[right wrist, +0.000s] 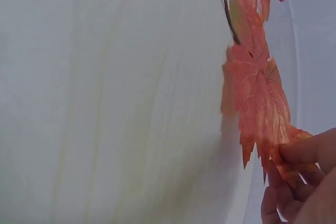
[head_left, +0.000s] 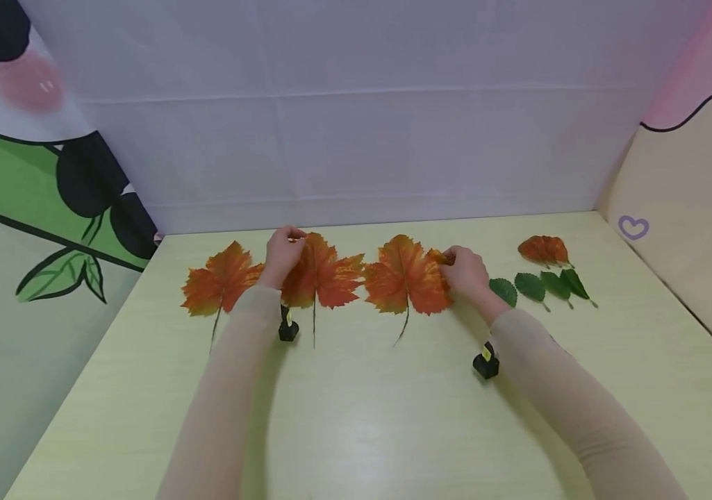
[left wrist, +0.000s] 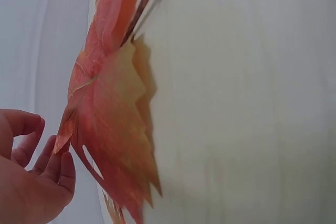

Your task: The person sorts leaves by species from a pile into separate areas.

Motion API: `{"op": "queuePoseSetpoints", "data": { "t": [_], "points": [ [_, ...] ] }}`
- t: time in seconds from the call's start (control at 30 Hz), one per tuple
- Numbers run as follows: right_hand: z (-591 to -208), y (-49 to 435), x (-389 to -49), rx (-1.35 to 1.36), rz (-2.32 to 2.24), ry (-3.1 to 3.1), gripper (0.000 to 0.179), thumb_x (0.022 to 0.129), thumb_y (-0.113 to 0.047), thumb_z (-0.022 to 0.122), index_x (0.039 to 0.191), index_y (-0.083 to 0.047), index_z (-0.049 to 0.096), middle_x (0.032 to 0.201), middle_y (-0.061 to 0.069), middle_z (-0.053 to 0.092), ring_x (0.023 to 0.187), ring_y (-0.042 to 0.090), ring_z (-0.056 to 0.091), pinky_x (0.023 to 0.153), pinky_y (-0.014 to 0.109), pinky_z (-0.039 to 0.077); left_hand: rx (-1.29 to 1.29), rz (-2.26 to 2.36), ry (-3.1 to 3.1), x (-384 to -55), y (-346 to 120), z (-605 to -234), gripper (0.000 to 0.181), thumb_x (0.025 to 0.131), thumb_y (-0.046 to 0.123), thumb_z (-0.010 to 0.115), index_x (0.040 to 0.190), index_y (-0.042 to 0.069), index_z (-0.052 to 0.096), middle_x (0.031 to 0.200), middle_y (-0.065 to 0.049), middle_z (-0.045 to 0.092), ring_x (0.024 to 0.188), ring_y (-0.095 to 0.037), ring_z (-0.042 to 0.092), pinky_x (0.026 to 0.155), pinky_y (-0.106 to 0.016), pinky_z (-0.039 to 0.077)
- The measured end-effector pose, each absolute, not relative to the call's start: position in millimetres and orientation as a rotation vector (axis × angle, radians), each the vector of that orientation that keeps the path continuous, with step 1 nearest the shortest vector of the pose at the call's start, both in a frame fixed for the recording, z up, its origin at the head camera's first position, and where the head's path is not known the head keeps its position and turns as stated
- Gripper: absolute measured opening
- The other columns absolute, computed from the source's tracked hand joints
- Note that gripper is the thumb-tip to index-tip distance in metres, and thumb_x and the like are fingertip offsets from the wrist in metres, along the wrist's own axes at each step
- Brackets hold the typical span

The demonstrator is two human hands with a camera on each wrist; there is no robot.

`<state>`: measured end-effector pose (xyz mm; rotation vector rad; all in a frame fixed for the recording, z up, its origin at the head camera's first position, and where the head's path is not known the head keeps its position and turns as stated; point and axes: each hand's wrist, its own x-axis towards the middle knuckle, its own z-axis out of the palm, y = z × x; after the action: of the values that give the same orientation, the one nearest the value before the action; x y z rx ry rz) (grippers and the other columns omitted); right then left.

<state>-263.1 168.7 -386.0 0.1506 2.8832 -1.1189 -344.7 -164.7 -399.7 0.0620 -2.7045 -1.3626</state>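
Observation:
Three large orange-red maple-like leaves with dark stems are laid in a row: a left leaf (head_left: 221, 276), a middle leaf (head_left: 326, 272) and a right leaf (head_left: 404, 272). My left hand (head_left: 282, 257) is at the upper left edge of the middle leaf. In the left wrist view, a raised leaf tip (left wrist: 65, 136) touches its fingertips, while the thumb stands apart. With thumb and fingers my right hand (head_left: 468, 272) pinches the right leaf's outer edge, seen close in the right wrist view (right wrist: 289, 150). The left forearm partly covers the left leaf.
Several small green leaves (head_left: 529, 286) lie in a row at the right, below a small bunch of orange-brown leaves (head_left: 544, 250). Behind the pale table (head_left: 362, 403) hangs a lavender cloth (head_left: 362, 153). Black wrist devices (head_left: 485, 362) are on both wrists.

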Motion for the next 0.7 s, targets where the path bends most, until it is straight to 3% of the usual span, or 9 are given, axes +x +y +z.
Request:
{"op": "queuePoseSetpoints", "data": {
  "t": [0.17, 0.7],
  "points": [
    [-378.3, 172.2, -268.9, 0.209, -1.140, 2.922, 0.028, 0.091, -0.015, 0.050, 0.117, -0.004, 0.054, 0.113, 0.016, 0.059, 0.090, 0.028, 0.056, 0.069, 0.036, 0.044, 0.073, -1.353, -2.727, -344.5, -166.0, -399.4, 0.024, 0.092, 0.018, 0.047, 0.109, 0.005, 0.057, 0.117, -0.013, 0.054, 0.098, -0.028, 0.053, 0.080, -0.040, 0.046],
    [-389.4, 171.3, -285.0, 0.259, -1.079, 2.913, 0.041, 0.090, -0.015, 0.046, 0.129, -0.005, 0.046, 0.124, 0.015, 0.053, 0.107, 0.032, 0.053, 0.081, 0.043, 0.045, 0.033, -1.424, -2.732, -333.9, -164.2, -391.0, 0.029, 0.093, 0.023, 0.048, 0.117, 0.009, 0.057, 0.134, -0.009, 0.046, 0.114, -0.027, 0.045, 0.086, -0.040, 0.041]
  ]
}}
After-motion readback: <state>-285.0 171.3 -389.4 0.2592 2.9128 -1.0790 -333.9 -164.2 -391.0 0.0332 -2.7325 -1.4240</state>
